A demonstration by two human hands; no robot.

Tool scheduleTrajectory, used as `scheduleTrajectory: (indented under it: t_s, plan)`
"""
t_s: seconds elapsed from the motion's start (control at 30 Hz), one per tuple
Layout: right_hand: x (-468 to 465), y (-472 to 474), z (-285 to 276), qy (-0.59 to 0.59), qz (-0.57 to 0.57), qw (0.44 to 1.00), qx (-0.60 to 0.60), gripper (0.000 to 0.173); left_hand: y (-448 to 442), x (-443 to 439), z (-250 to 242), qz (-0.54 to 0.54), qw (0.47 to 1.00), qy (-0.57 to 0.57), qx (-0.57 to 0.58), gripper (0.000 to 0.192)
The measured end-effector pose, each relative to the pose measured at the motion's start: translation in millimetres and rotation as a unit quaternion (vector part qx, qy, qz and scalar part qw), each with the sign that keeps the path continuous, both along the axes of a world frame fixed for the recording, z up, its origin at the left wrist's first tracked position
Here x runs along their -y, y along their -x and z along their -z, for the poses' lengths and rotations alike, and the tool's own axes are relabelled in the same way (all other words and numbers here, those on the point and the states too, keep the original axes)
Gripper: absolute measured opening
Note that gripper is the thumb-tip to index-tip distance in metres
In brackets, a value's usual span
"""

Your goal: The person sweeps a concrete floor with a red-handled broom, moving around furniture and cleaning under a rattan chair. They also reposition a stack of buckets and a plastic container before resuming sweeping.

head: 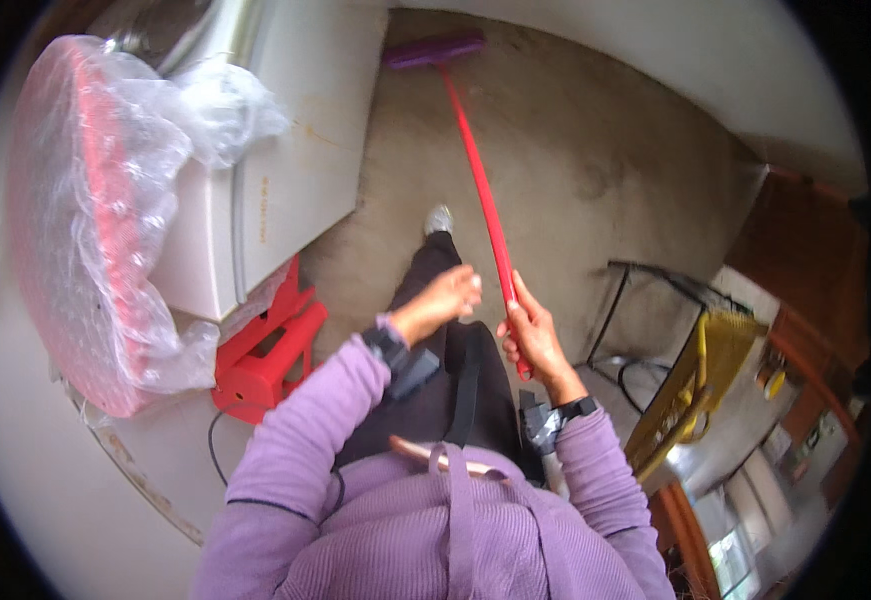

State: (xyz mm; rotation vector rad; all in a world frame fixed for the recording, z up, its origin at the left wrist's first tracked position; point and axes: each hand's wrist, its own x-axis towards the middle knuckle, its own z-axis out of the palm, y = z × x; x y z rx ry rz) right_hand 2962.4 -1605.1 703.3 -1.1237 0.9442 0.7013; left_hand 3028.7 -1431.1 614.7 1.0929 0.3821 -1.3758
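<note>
My right hand (536, 337) is closed around the lower end of a long red broom or mop handle (484, 184). The handle runs away from me to a purple head (435, 49), which rests on the grey-brown concrete floor (555, 150) near the top of the view. My left hand (449, 295) hangs just left of the handle, not touching it, with its fingers loosely curled and a little blurred. No object shows in it. Beneath it are my dark-trousered legs and one light shoe (439, 220).
At left stands a white appliance (296, 142), with a red item in clear plastic wrap (97, 225) and a red metal frame (255, 375) beside it. On the right are a black metal frame (606, 311) and a yellow chair-like item (687, 390). A pale wall (675, 52) borders the floor ahead.
</note>
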Motion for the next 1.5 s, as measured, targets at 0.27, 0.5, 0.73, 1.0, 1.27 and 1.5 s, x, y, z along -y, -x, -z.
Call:
scheduleTrajectory:
  t_s: [0.27, 0.5, 0.73, 1.0, 1.27, 1.5]
  plan:
    - [50, 134, -98, 0.042, 0.013, 0.999, 0.021, 0.056, 27, 95, 19, 0.105, 0.989, -0.082, 0.058, 0.073]
    - [3, 210, -142, 0.258, 0.080, 0.958, 0.101, 0.040, 113, 126, 11, -0.047, 0.963, -0.199, 0.173, 0.089]
    - [-19, 154, -67, 0.224, 0.147, 0.938, 0.220, 0.038, 47, 111, 36, -0.089, 0.953, -0.143, 0.251, 0.092]
    - [-10, 156, -31, 0.208, 0.114, 0.961, 0.140, 0.043, 40, 140, 80, 0.159, 0.930, -0.273, 0.186, 0.096]
    - [-30, 341, -152, 0.204, 0.187, 0.961, 0.025, 0.043, 274, 131, 7, 0.110, 0.988, -0.111, -0.008, 0.075]
    - [-32, 397, -210, 0.237, 0.164, 0.956, 0.048, 0.038, 306, 111, -55, 0.144, 0.980, -0.039, -0.128, 0.019]
